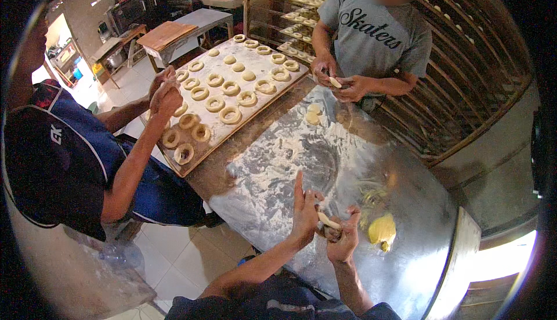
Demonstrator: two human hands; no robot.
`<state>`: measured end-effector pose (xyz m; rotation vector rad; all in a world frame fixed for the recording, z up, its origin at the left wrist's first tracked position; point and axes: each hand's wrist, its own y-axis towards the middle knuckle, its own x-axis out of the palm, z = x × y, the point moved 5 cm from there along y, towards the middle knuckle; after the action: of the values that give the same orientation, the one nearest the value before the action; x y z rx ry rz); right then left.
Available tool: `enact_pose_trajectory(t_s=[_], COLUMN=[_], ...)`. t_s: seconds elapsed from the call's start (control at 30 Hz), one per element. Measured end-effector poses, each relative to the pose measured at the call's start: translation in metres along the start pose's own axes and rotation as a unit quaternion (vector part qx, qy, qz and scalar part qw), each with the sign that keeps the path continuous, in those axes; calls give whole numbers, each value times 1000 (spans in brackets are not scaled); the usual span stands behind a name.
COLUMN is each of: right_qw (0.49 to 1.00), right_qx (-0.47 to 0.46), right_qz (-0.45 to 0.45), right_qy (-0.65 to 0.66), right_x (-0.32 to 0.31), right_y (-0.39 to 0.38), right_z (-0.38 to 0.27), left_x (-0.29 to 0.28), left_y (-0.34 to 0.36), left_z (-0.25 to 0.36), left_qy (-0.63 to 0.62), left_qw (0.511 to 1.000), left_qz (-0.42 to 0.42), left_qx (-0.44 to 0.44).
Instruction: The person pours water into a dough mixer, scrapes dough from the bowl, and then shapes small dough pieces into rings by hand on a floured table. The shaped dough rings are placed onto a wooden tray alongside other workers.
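Observation:
Over the floured metal table, a small pale strip of dough lies between my two hands, curved; I cannot tell if it forms a whole ring. My left hand closes on its left end with the index finger pointing up. My right hand curls round the other end, thumb raised. To the right of my hands sits a shiny yellow lump, soft-looking. White flour is spread thickly beyond my hands. Small flat dough pieces lie at the table's far side.
A large board with several dough rings and discs stands at the far left. A co-worker in blue holds both hands over it. Across the table, another in grey handles dough before a tray rack.

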<state>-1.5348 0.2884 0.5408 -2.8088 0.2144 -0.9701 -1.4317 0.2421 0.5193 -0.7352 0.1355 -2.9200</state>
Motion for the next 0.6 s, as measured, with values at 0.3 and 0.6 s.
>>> enact_pose_trajectory(t_s=[0.3, 0.6], right_qw=[972, 990], right_qx=[-40, 11], right_qz=[0, -111], right_qy=[-233, -86], right_x=[-17, -23], right_y=[6, -39], right_z=[11, -1], left_x=[-9, 14], left_y=[-1, -55], left_z=[13, 39], left_qy=[95, 209], left_qw=[992, 941], left_qz=[-16, -64], left_qx=[81, 259])
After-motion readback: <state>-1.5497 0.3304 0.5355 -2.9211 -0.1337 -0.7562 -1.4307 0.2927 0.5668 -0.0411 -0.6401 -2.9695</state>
